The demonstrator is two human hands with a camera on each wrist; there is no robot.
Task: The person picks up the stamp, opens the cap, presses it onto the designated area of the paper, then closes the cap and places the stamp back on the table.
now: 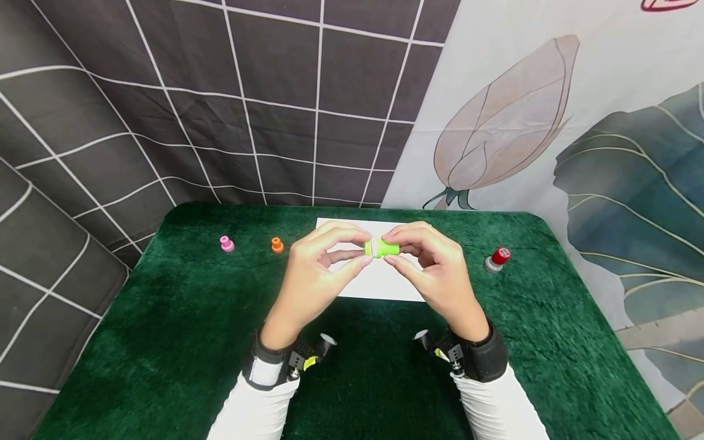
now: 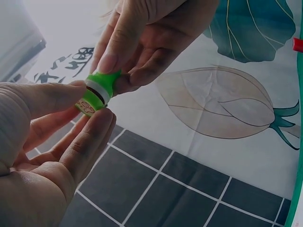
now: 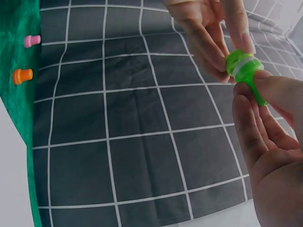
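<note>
Both hands hold a small green stamp (image 1: 387, 248) over a white sheet of paper (image 1: 379, 286). My left hand (image 1: 316, 260) pinches its end beside the white band between thumb and fingers. At the other end, the thumb and fingers of my right hand (image 1: 434, 260) grip the green handle. In the left wrist view a reddish pattern shows on the end of the stamp (image 2: 98, 92) by my left fingers, with a dark line next to the white band. The right wrist view shows the stamp (image 3: 246, 68) tilted between the two hands.
A pink stamp (image 1: 227, 244) and an orange stamp (image 1: 277, 245) stand on the green cloth (image 1: 181, 318) at the left. On the right lies a red and white stamp (image 1: 497, 260), its patterned red end up. A hanging cloth (image 1: 280, 91) rises behind the table.
</note>
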